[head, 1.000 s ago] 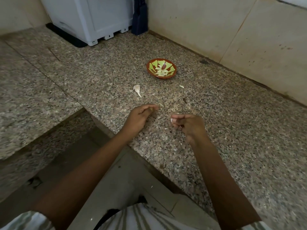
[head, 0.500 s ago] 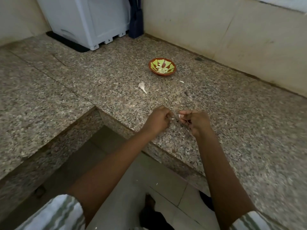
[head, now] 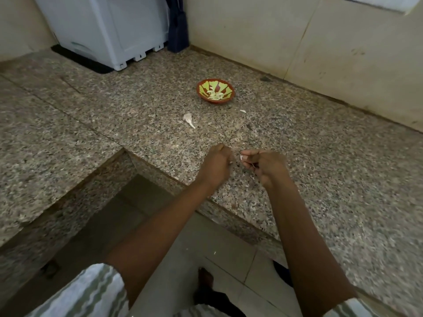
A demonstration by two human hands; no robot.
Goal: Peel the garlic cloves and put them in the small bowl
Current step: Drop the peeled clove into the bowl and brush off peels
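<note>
Both hands hover side by side above the front part of the granite bench [head: 320, 168], close together but not touching. The right hand [head: 263, 165] pinches a small pale clove [head: 241, 157] between thumb and fingertips, its other fingers curled under. The left hand [head: 216, 164] is curled into a loose fist, its fingertips turned toward the clove; I cannot tell whether it holds anything, such as a scrap of skin.

Farther back on the bench stands the bowl [head: 216, 101], red-brown outside with a yellow-green pattern inside, holding a little heap of peeled cloves [head: 215, 94]. Between the bowl and the hands, to the left, a loose clove [head: 188, 118] with its papery tail lies on the stone. A white scrap [head: 243, 111] lies just in front of the bowl, to its right.

A white appliance [head: 109, 30] sits on a black mat at the far left corner against the wall [head: 251, 30]. Striped sleeves [head: 91, 294] show at the lower edge, over a tiled floor [head: 171, 248].
</note>
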